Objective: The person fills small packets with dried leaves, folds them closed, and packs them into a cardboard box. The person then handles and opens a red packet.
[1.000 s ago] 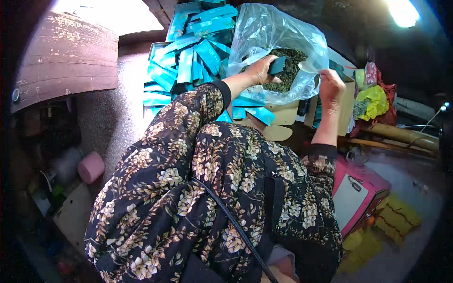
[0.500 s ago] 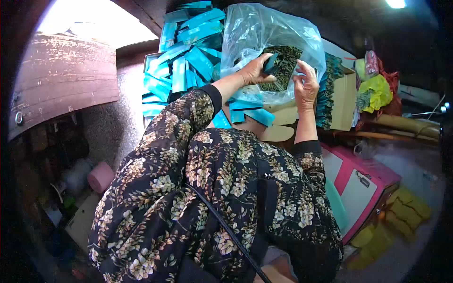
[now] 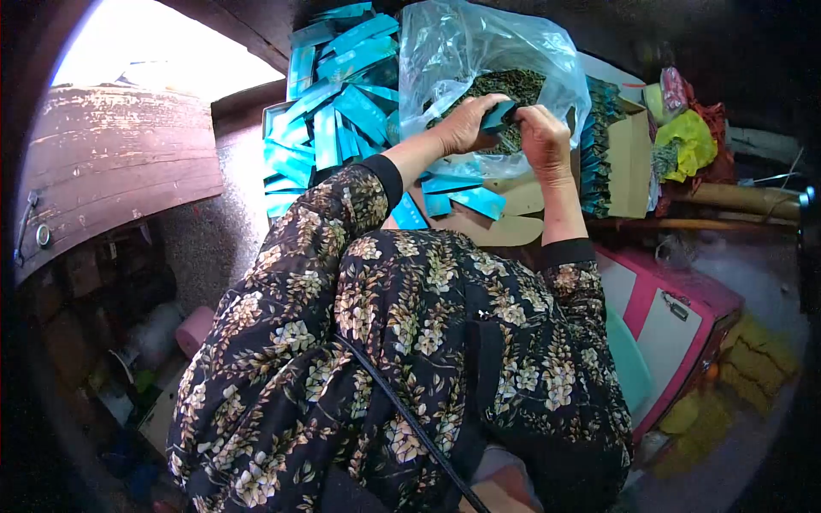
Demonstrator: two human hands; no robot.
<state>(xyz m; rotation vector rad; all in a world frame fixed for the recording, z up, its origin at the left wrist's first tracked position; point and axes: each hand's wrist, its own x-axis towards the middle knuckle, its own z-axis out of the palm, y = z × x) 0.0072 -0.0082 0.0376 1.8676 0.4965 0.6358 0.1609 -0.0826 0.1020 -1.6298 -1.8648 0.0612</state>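
Note:
My left hand (image 3: pixel 463 125) is closed round a small blue packet (image 3: pixel 498 117), held above a clear plastic bag (image 3: pixel 556 53). The bag stands wide open with dark green dried leaves (image 3: pixel 510 83), like loose tea, inside. My right hand (image 3: pixel 546 139) has its fingers bent and closed at the packet's dark upper end; whether leaves are between them is hidden. Just below the bag lie several more blue packets (image 3: pixel 477 202). A large heap of blue packets (image 3: pixel 359 115) is left of the bag.
A cardboard box (image 3: pixel 629 162) on the right holds a row of upright packets (image 3: pixel 596 145). Beyond it are a yellow plastic bag (image 3: pixel 687 147) and a bamboo pole (image 3: pixel 731 197). A pink and white case (image 3: pixel 676 312) stands at lower right, a wooden panel (image 3: pixel 124 162) at left.
My right hand has moved from over the leaves, left to the packet in my left hand, and its fingers have closed. The packet has tilted, and the view has shifted slightly.

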